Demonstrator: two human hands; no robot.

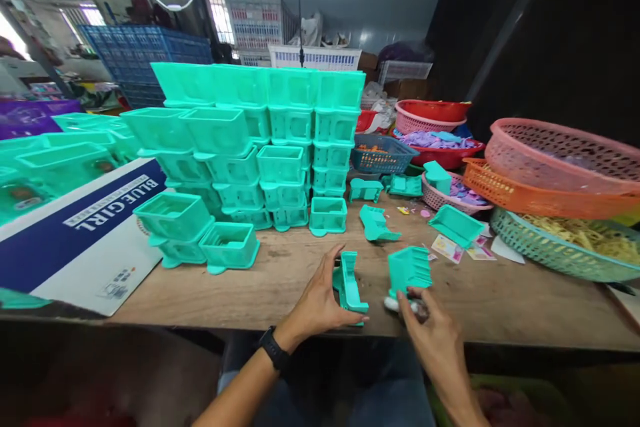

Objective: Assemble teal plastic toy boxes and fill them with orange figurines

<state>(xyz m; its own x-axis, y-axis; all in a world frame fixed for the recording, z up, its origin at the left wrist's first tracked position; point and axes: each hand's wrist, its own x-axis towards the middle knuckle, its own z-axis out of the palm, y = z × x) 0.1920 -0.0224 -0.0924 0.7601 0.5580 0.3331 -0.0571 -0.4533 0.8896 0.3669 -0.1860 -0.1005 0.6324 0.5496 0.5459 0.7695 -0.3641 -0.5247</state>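
My left hand (320, 297), with a dark watch band at its wrist, curls its thumb and fingers round a teal plastic toy part (353, 285) standing at the table's near edge. To its right, my right hand (435, 323) closes its fingers at the lower end of a teal ribbed plastic part (407, 268). A small white piece (392, 305) shows at those fingertips, with something dark beside it; whether they are attached to the ribbed part cannot be made out. Just beyond lie an angular teal part (377, 223) and a shallow teal tray-like part (456, 227).
Stacked teal box-shaped parts (290, 167) rise at the back left. A blue and white carton (120, 280) leans at the left. Baskets on the right include a green one (560, 247) with yellow pieces. Printed cards (447, 248) lie on the wooden table (300, 253).
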